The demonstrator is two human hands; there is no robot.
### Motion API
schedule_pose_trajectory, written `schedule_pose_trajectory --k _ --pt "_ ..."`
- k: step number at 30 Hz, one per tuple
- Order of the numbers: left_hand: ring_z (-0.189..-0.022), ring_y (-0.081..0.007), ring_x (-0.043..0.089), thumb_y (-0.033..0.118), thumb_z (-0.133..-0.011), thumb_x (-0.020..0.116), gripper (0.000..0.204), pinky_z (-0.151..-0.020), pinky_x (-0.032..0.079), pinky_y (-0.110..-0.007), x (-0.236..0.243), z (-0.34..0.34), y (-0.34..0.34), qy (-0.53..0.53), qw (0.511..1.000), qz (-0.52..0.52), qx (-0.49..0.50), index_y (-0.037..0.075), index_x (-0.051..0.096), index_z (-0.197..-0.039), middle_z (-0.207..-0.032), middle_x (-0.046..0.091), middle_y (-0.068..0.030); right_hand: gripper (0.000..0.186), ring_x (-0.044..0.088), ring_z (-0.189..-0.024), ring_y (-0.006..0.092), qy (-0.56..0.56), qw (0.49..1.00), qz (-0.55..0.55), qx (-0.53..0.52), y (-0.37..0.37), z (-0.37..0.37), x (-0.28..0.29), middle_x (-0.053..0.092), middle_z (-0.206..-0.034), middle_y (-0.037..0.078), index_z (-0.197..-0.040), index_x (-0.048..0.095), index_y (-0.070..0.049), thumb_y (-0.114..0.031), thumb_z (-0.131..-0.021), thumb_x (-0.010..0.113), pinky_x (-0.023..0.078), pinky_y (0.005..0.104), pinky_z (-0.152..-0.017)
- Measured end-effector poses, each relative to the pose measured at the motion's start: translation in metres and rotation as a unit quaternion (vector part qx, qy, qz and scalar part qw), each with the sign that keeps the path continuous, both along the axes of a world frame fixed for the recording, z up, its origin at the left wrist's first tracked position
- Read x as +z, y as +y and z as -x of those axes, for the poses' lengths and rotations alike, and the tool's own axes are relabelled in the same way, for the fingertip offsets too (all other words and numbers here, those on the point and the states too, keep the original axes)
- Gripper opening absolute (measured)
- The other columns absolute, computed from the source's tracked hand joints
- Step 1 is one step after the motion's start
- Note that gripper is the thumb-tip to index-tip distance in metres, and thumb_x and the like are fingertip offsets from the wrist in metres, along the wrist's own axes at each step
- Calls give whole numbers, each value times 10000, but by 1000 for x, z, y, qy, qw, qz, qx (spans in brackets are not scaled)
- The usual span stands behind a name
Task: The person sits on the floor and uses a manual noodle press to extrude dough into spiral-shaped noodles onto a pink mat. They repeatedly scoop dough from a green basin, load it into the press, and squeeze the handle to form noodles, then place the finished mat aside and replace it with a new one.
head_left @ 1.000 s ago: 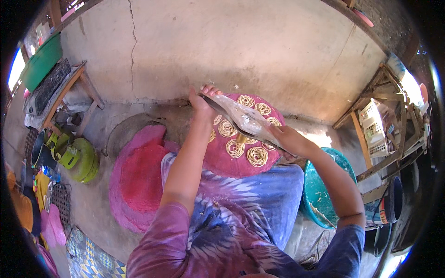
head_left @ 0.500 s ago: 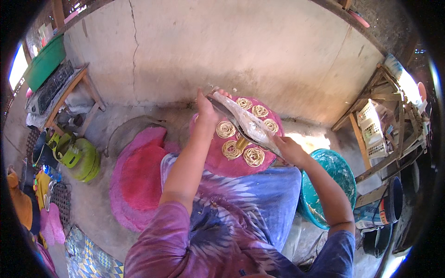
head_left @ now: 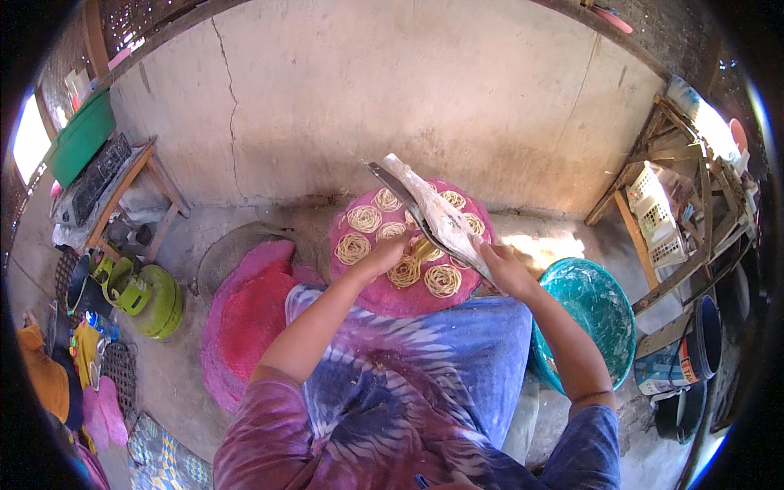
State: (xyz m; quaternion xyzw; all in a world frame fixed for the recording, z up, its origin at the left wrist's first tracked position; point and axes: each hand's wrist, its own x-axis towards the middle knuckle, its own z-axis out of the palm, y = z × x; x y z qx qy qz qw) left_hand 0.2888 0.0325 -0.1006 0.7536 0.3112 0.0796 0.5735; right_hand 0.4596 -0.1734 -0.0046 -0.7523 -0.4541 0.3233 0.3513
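A round pink tray point(head_left: 384, 296) rests on my lap, covered with several coiled nests of yellow noodle dough point(head_left: 353, 247). My right hand point(head_left: 500, 269) grips the near end of a long dough-caked metal press point(head_left: 425, 214) that slants up and away over the tray. My left hand point(head_left: 385, 256) reaches under the press onto the tray, its fingers touching a coil near the middle. The fingertips are partly hidden by the press.
A stack of pink round trays point(head_left: 245, 322) lies on the floor at my left. A teal basin point(head_left: 592, 314) sits at my right. A green gas cylinder point(head_left: 159, 300) and a wooden bench point(head_left: 122, 184) stand far left, wooden shelving point(head_left: 678, 204) far right.
My left hand let go of the far end of the press and dropped to the coils on the tray. The press tilted more upright; my right hand pulled closer.
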Motion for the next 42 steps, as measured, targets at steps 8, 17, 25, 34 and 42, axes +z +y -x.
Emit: schedule_pose_trajectory --k 8,17,25,34,42 --pt "-1367 -322 301 509 -998 274 602 -1129 199 -488 11 29 -29 58 931 -361 -21 83 509 -1352 -1429 429 -147 677 521 -537 124 95 993 -26 -70 -14 -13 -8 563 -665 69 -1077 629 23 -593 -955 375 397 276 -481" --pt "-1261 -330 400 278 -843 632 347 -1042 314 -503 35 123 -3 9 749 -654 110 63 664 -1114 -1393 484 -76 591 429 -406 110 187 976 -74 -85 -64 -17 -5 481 -557 26 -939 570 -45 -600 -961 367 320 263 -370" --pt "-1368 -378 327 544 -991 245 729 -1134 251 -401 -107 292 -103 254 939 -43 226 10 192 -1484 -1421 367 -313 558 397 -388 107 300 946 -90 -86 -104 -7 -11 465 -532 38 -943 529 -65 -569 -990 295 311 262 -355" --pt "-1036 -391 611 378 -843 682 468 -881 471 -457 45 230 -158 33 924 -354 138 17 606 -1132 -1114 635 -216 750 599 -746 174 251 959 63 119 -69 66 -10 624 -880 114 -1208 563 21 -644 -949 333 487 306 -631" --pt "-1164 -285 522 227 -800 712 413 -1016 373 -418 40 157 -157 -94 972 -206 -55 87 601 -1173 -1208 595 -112 533 608 -727 416 -127 963 -14 236 -91 112 -3 629 -805 238 -1018 633 -50 -513 -978 371 482 480 -659"
